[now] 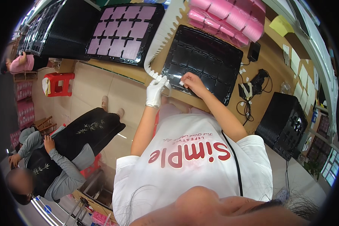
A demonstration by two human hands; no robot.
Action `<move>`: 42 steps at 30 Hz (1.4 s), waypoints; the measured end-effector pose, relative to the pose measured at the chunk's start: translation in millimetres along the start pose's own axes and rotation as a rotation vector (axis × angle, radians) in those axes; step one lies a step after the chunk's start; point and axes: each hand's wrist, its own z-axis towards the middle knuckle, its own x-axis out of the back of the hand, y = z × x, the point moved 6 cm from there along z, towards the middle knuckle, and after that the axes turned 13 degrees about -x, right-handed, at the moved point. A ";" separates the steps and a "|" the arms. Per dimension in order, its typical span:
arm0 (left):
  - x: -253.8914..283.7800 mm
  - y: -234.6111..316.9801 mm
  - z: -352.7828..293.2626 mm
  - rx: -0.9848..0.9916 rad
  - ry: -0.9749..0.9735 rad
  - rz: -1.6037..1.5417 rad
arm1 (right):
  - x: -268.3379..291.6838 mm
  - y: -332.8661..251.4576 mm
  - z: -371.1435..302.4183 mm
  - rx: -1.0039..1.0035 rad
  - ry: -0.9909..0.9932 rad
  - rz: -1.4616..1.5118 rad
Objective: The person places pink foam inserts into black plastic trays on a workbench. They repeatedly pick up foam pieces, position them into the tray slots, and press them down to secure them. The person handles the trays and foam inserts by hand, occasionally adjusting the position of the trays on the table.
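My left hand (155, 93), in a white glove, is closed at the near end of a long white notched strip (154, 56). Its fingertips are pinched together, and what they hold is too small to make out. My bare right hand (193, 84) is above the near edge of a black plastic tray (209, 56) with shallow compartments. A small white piece (182, 83) shows at its pinched thumb and fingers.
Left of the strip lies another black tray (120, 30) filled with pink-purple squares. Black trays are stacked (69, 30) beyond it. Wrapped pink rolls (228, 17) lie behind my tray; black cables (248, 109) and a black stack (280, 122) are at right. A seated person (60, 158) is at left.
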 end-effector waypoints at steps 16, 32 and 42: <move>-120.0 -21.1 -62.9 0.111 -0.289 -0.167 | 43.0 -20.5 -133.2 0.327 0.382 -0.539; -108.0 -44.7 -33.5 0.041 -0.249 0.024 | 147.2 24.8 -147.6 0.230 1.008 -0.909; -107.5 -47.3 -33.4 0.006 -0.230 0.008 | 140.2 21.1 -151.5 0.182 0.729 -0.933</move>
